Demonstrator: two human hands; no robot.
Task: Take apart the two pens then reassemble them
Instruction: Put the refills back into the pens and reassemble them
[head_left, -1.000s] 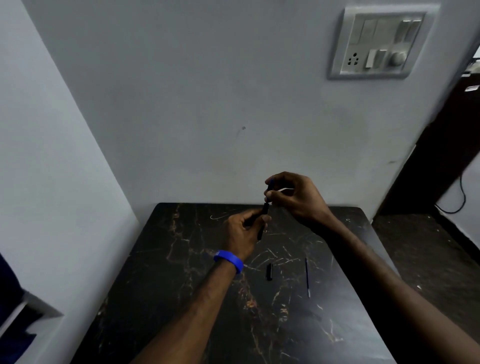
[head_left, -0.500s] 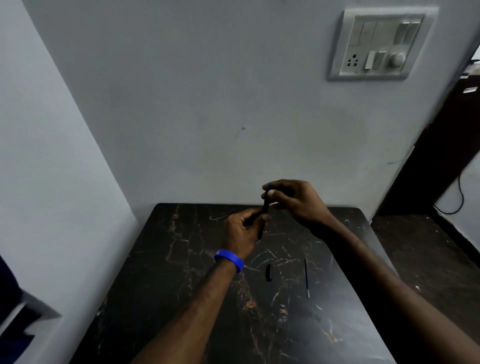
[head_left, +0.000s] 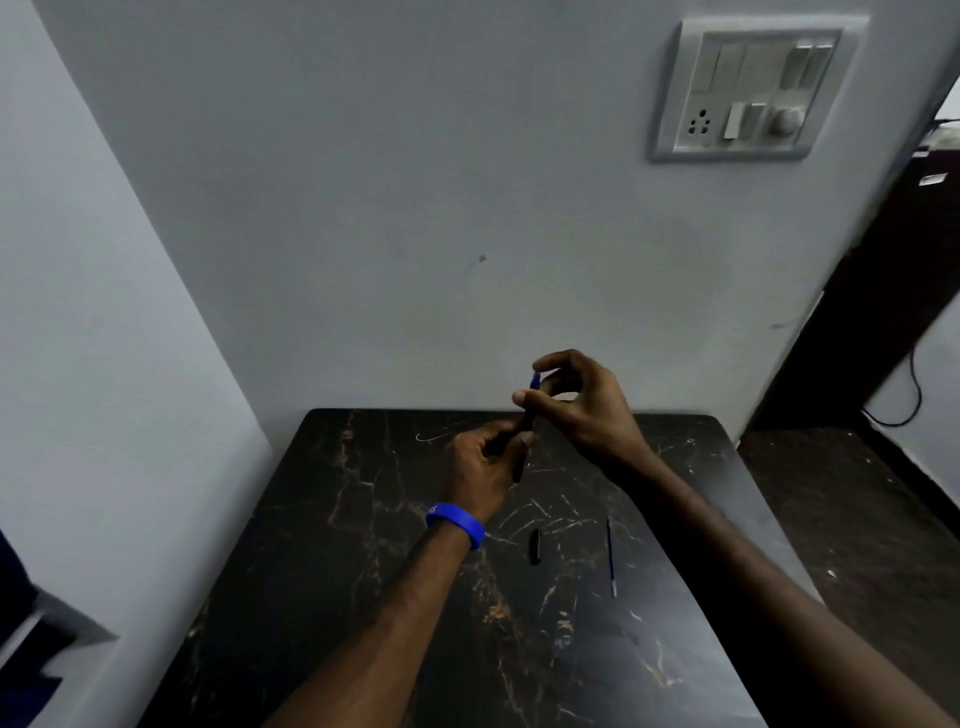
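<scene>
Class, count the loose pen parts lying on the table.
2: a short dark piece near the middle and a thin refill to its right. Arms may hide others.

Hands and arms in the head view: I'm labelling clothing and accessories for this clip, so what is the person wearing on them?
Both forearms are bare, with no sleeves in view. The left hand has a plain blue wristband snug around the wrist, rubbery-looking, with a faint pale mark too small to read. The right hand shows no band, watch or ring. No gloves on either.
</scene>
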